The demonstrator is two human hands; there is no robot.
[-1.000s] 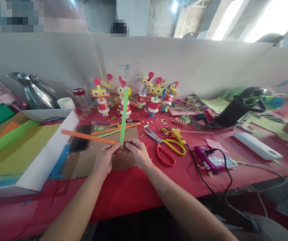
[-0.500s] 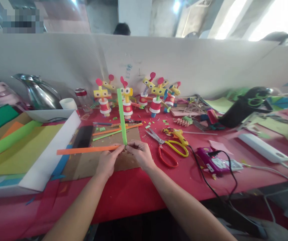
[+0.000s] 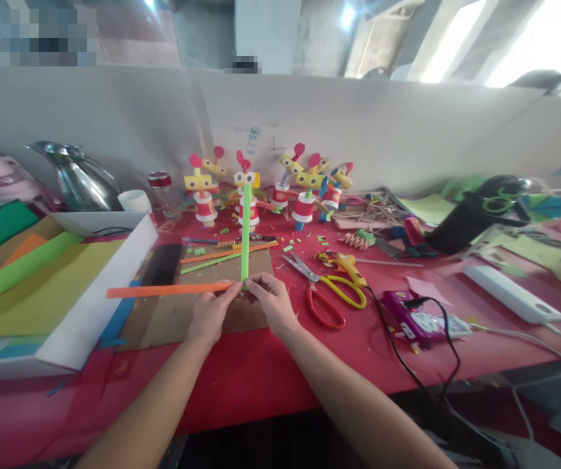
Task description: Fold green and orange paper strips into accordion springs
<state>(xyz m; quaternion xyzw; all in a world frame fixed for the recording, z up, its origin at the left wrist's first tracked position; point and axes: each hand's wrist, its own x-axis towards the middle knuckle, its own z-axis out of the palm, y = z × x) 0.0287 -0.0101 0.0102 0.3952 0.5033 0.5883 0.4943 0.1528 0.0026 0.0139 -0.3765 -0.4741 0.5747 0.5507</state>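
An orange paper strip (image 3: 163,290) runs out to the left from the fingertips of my left hand (image 3: 213,312), which is closed on its end. A green paper strip (image 3: 246,234) stands upright from the same spot, where my right hand (image 3: 271,298) pinches its lower end. The two strips meet at a right angle between my fingertips; the joint itself is mostly hidden. Both hands hover over a brown cardboard sheet (image 3: 163,326). Loose thin strips, one orange (image 3: 202,258) and one green (image 3: 212,263), lie behind them on the cardboard.
Scissors (image 3: 317,286), a yellow glue gun (image 3: 351,266) and a purple box with cables (image 3: 410,316) lie to the right. Several paper-cup figures (image 3: 304,207) stand at the back. A white box of coloured paper (image 3: 90,312) and a steel jug (image 3: 80,179) are left.
The green strip has swung from leaning slightly left to nearly upright. The orange strip still points left, and both hands stay in almost the same place.
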